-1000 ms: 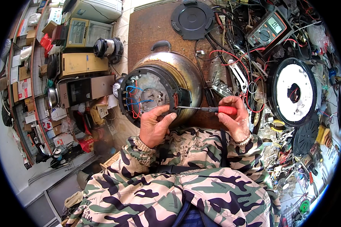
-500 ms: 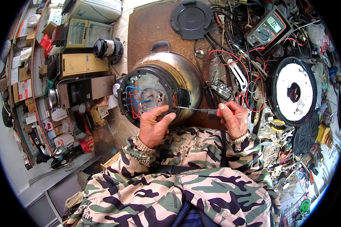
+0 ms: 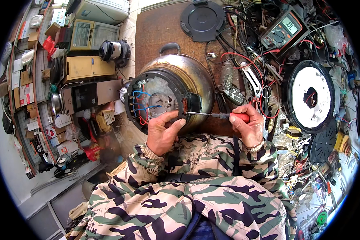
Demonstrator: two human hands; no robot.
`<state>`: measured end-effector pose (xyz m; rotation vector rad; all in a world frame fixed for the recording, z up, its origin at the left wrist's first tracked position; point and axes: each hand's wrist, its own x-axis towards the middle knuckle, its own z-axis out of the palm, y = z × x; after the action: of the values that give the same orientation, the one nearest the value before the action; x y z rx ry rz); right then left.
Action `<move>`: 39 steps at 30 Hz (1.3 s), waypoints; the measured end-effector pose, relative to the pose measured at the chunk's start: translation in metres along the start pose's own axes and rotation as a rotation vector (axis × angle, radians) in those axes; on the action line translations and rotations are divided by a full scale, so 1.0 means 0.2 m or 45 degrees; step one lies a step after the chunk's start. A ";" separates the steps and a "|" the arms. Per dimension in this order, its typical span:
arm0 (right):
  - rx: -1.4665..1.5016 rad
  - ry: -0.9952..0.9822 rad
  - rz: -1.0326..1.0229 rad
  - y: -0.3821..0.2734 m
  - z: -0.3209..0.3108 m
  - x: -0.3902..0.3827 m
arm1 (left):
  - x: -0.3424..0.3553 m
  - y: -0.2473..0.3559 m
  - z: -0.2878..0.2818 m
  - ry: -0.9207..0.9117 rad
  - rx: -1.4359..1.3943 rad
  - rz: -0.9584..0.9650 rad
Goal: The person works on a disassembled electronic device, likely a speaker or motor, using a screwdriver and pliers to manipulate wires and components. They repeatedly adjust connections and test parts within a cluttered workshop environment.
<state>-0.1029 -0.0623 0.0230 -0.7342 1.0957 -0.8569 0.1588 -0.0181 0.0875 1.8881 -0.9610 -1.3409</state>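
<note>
A steel electric pot lies on its side on the worktable, its underside turned to the left. Blue and red wires show inside its black base ring. My left hand is closed on the near edge of this ring, thumb and fingertips at the rim. In my right hand is a screwdriver with a red and black handle, held between thumb and fingers. Its shaft points left, and the tip meets the ring beside a small brownish part near my left fingertips. What the tip touches is too small to tell.
A black round cover lies at the table's far edge. To the right are a multimeter, tangled cables and a black ring with a white disc. Loose parts cover the right side. Shelves and stacked appliances stand left.
My right hand's fingers have shifted around the screwdriver handle, and more of its red part shows. The tip stays at the ring. My left hand and the pot have hardly moved.
</note>
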 end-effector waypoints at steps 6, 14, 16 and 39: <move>-0.026 0.006 0.135 -0.03 0.01 0.02 | 0.00 0.02 0.00 -0.011 0.021 0.008; -0.049 -0.016 0.134 0.01 -0.02 0.02 | 0.00 0.01 -0.01 -0.019 0.013 0.004; -0.031 -0.013 0.177 0.00 -0.02 0.01 | 0.00 0.00 0.00 -0.012 0.011 0.021; 0.001 0.136 0.100 0.03 -0.10 -0.06 | -0.01 0.04 -0.01 0.028 0.120 -0.017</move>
<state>-0.1239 -0.0512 0.0163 -0.6462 1.2113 -0.8372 0.1587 -0.0211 0.0945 1.9787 -1.0180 -1.3001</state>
